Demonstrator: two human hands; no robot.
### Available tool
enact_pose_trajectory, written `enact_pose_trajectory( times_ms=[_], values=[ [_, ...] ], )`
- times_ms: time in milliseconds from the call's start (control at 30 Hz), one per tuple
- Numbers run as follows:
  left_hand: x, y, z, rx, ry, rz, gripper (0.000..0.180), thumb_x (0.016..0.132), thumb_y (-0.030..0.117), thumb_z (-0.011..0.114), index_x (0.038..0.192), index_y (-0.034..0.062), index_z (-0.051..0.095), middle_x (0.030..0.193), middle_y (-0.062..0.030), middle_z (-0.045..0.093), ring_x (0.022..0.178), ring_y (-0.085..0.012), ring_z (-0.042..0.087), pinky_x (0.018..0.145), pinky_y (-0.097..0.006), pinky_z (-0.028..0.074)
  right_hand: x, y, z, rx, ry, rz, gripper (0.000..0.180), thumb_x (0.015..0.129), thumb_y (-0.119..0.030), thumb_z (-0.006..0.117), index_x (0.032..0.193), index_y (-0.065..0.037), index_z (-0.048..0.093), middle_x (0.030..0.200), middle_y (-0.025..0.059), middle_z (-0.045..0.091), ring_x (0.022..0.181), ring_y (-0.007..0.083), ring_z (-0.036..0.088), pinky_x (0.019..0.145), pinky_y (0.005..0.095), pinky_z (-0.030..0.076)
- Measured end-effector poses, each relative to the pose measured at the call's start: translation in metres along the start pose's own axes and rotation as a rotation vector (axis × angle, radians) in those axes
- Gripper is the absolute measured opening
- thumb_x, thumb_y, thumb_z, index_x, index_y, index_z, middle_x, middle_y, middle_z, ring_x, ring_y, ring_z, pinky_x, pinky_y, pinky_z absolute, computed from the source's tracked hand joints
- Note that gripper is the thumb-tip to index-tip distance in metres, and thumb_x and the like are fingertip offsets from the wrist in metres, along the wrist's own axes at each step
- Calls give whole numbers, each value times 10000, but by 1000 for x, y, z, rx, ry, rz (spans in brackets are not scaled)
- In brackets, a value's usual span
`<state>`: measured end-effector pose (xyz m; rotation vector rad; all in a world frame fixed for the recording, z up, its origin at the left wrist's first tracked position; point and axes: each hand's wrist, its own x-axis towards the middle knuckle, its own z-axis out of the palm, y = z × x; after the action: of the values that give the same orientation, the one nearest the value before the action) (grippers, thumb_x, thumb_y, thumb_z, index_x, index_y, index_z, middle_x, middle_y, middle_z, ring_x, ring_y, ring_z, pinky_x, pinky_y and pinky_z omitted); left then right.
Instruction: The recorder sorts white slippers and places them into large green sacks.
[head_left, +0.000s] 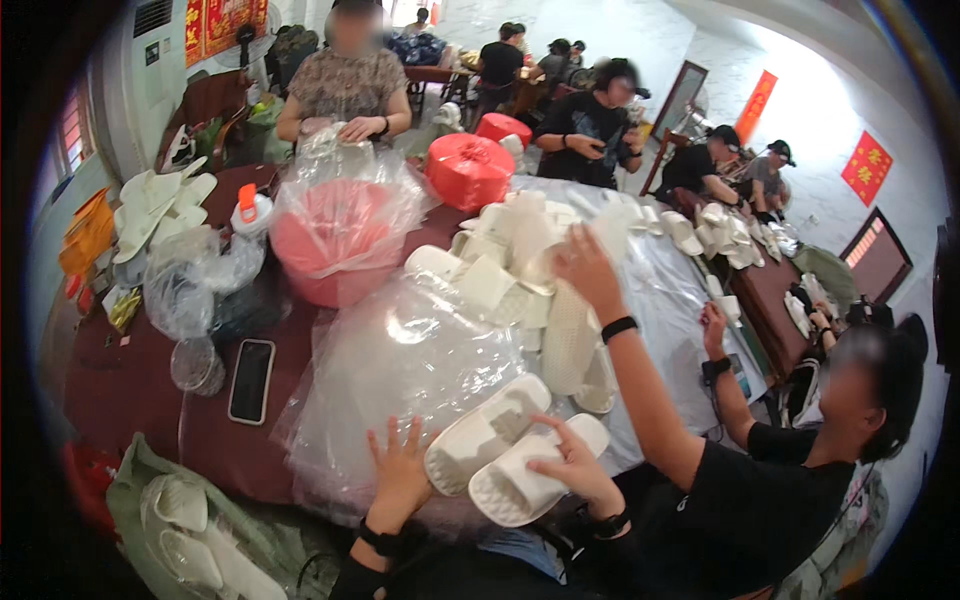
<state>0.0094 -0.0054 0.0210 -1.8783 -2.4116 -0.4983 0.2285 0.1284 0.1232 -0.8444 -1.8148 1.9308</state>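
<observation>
My right hand (575,468) grips a cream-white slipper (515,488) by its strap, with the thumb at the foot opening. The other slipper (485,432) of similar look lies right beside it, slightly farther off. My left hand (402,470) has its fingers spread over the near edge of a stack of clear plastic bags (400,355). Its thumb side is close to the left slipper; whether they touch I cannot tell. Beyond the bags is a heap of white slippers (490,280). A co-worker's hand (588,262) reaches in from the right above that heap.
A black phone (252,382) and a clear plastic cup (197,367) are on the dark red table to the left. Farther back stand a pink basin (335,245) draped in plastic and a red twine roll (468,172). A sack of slippers (185,530) sits at lower left. People work around.
</observation>
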Motion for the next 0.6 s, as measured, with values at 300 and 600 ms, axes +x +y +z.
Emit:
enact_pose_trajectory(
  times_ms=[300, 600],
  values=[
    [-4, -9, 18, 52, 25, 14, 606, 819, 510, 492, 1347, 217, 441, 1448, -121, 303, 1341, -450, 159, 1022, -690, 13, 0, -18, -18, -87, -483, 194, 799, 778, -109, 707, 1437, -119, 256, 1394, 111, 363, 1174, 188, 428, 996, 320, 355],
    [-3, -12, 24, -2, 43, 13, 576, 822, 450, 511, 1340, 207, 449, 1442, -124, 291, 1325, -463, 183, 1022, -692, 30, 20, 45, -2, -561, -219, -48, 833, 815, -238, 668, 1450, -101, 146, 1407, 202, 353, 1242, 339, 419, 1017, 354, 332]
  ],
)
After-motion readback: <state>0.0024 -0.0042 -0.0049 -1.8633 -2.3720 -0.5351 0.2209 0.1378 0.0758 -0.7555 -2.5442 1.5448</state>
